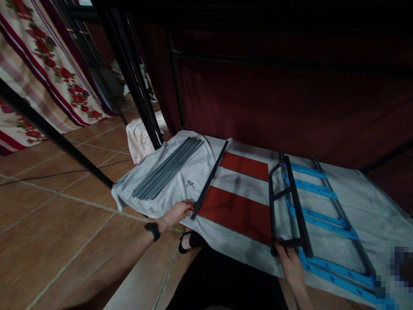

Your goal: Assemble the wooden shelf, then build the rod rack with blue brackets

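Note:
My left hand (182, 212), with a black watch on the wrist, is closed at the near end of a thin dark bar (210, 181); part of its fingertips is hidden. That bar runs along the left ends of two flat red-orange panels, a narrower far panel (247, 165) and a wider near panel (237, 213). At the panels' right ends a dark ladder-like frame (296, 202) stands tilted, with rounded corners and crossbars. Its near bottom corner is gripped by my right hand (289, 260).
Several grey rods (167, 170) lie bundled on the grey cloth (342, 181) to the left. Right of the dark frame are blue crosspieces (325, 219) joined to dark rails. A black post (129, 73) rises at the left corner, before a maroon curtain (274, 103).

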A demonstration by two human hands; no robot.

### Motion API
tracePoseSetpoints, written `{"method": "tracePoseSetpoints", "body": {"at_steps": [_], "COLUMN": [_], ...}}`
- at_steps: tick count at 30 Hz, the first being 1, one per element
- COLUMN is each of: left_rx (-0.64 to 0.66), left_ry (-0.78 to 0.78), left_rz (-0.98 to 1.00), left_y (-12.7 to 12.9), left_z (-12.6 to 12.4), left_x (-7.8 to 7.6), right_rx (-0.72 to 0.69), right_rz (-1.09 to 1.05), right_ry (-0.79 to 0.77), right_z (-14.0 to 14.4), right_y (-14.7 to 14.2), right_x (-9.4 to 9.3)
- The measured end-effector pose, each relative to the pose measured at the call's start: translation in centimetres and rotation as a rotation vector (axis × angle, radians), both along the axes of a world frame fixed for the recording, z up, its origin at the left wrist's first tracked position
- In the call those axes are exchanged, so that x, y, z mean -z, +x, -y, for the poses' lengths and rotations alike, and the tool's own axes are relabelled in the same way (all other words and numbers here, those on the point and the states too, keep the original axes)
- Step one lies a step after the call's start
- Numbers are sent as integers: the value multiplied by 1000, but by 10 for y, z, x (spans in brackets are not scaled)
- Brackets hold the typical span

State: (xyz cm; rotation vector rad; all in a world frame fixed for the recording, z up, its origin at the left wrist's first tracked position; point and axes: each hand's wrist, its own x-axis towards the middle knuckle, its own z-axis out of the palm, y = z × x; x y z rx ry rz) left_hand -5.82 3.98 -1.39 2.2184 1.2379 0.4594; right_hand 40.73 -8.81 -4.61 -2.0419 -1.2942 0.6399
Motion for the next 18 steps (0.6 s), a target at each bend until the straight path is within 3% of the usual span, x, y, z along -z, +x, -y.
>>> {"method": "tracePoseSetpoints", "body": {"at_steps": [8,18], "left_rx": [21,-8], "left_ry": [-12,-142], "left_rz": [4,-24], "left_y": [-2,0], "left_z": [-5,-10], "left_x": [3,-12], "right_rx": [31,56], "right_rz": [-174,-77], "right_ry": [-2,50], "right_z": [-1,0], "right_y": [-2,-10], "right_x": [5,7]}}
